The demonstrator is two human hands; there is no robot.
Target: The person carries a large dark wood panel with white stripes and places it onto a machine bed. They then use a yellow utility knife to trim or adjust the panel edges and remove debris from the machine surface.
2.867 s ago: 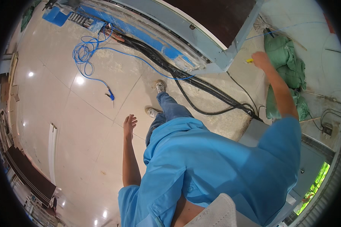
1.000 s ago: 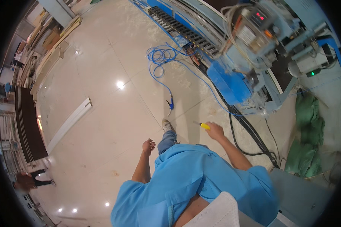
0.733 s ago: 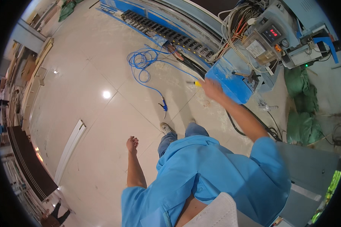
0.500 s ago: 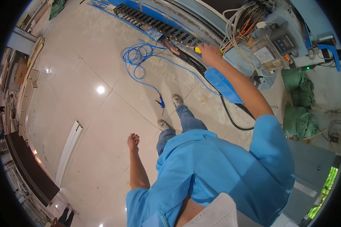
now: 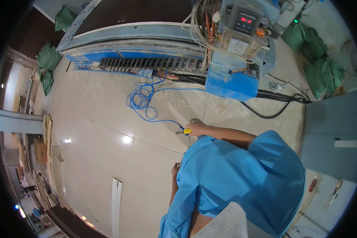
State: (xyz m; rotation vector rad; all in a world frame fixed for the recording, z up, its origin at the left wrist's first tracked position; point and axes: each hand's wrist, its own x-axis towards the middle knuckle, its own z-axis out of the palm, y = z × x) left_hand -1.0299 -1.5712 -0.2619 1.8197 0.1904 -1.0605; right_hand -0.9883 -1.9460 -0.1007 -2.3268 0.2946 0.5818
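Observation:
My right hand reaches forward over the tiled floor, shut on a small yellow-handled tool. The tool's tip is right by the loose end of a blue cable, which lies coiled on the floor and runs back to a blue machine. My left hand hangs low beside my blue shirt. Most of it is hidden by the shirt, and nothing shows in it.
A black cable chain runs along the machine's base, and a control box with a red display sits above tangled wiring. Black hoses trail right. Green sacks lie at upper right, a white strip on the floor, a grey cabinet at right.
My right hand, still gripping the yellow tool, has dropped from the machine's cable chain to the blue cable's end on the floor. The view has swung toward the machine.

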